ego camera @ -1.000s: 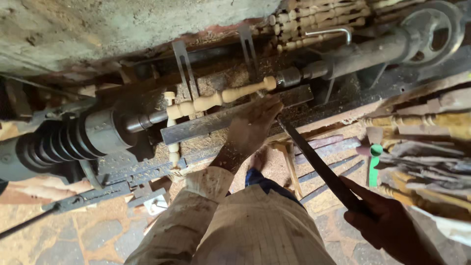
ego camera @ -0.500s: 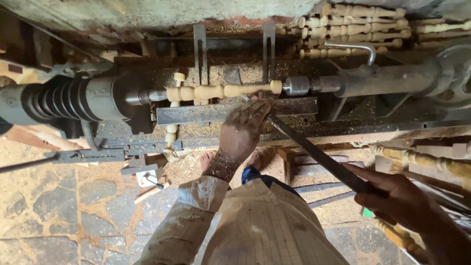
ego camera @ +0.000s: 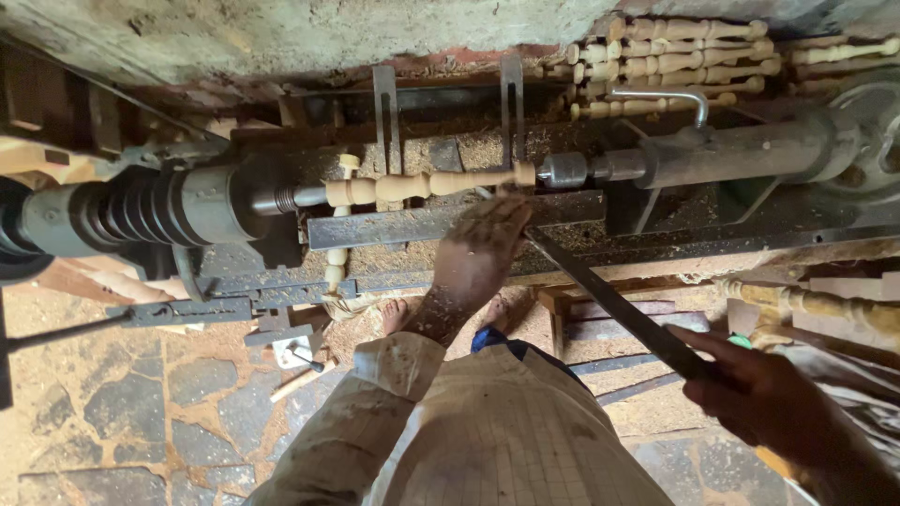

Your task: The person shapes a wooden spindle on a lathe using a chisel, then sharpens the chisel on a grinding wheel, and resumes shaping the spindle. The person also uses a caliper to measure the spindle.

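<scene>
One pale turned wooden spindle [ego camera: 422, 185] lies level between the two ends of a lathe [ego camera: 169, 211], just above the flat steel tool rest [ego camera: 394, 225]. One long dark chisel [ego camera: 619, 305] slants across the rest toward the spindle's right end. The left hand [ego camera: 478, 253] lies flat over the blade on the rest, fingers loose. The right hand [ego camera: 759, 394] has its grip closed around the chisel's handle end. At the far right edge, about five finished spindles [ego camera: 675, 56] lie stacked.

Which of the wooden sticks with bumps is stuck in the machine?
The pale turned spindle clamped between the two metal ends of the lathe, just above the left hand. The other spindles lie stacked at the top right.
</scene>
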`<state>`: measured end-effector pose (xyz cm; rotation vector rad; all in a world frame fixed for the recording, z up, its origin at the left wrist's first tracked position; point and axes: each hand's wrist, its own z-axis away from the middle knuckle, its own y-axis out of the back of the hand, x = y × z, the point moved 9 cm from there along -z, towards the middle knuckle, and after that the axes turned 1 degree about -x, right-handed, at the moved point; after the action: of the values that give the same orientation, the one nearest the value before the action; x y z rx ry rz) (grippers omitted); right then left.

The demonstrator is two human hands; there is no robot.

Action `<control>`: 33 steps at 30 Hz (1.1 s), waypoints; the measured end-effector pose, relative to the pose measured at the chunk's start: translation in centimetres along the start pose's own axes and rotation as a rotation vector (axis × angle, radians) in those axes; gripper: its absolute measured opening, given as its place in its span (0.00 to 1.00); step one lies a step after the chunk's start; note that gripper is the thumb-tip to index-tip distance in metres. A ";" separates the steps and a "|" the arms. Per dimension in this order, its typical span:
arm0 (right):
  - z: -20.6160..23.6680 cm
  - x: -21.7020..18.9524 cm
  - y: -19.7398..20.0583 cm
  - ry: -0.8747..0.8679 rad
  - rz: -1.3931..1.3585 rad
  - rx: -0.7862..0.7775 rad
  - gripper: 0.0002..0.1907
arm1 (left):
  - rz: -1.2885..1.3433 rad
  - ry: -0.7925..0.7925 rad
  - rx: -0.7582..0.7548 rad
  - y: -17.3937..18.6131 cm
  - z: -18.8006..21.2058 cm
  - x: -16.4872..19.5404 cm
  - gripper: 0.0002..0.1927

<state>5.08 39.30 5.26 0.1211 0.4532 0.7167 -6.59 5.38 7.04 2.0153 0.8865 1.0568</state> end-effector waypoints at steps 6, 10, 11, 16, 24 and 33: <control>3.7 3.7 -6.6 -0.019 -0.034 0.241 0.40 | 0.259 -0.072 0.027 -1.4 0.6 -0.3 0.10; 5.9 4.1 -16.1 0.088 -0.213 0.498 0.36 | 0.328 -0.176 -0.027 0.1 2.4 -0.9 0.11; 6.3 3.2 -17.9 0.188 -0.198 0.490 0.36 | 0.328 -0.191 -0.041 0.9 2.9 -1.5 0.12; 6.9 1.5 -27.4 0.058 -0.193 0.417 0.39 | 0.328 -0.283 -0.133 6.2 6.0 -5.3 0.12; 10.3 -6.8 -33.4 -0.001 -0.389 0.504 0.36 | 0.310 -0.412 -0.164 8.5 6.1 -6.7 0.19; 11.6 -9.5 -33.4 -0.095 -0.506 0.587 0.34 | 0.324 -0.384 -0.188 7.7 6.6 -7.0 0.23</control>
<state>24.16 8.45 10.43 0.5676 0.5652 0.0647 -2.04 -6.04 7.57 2.1416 0.2576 0.8382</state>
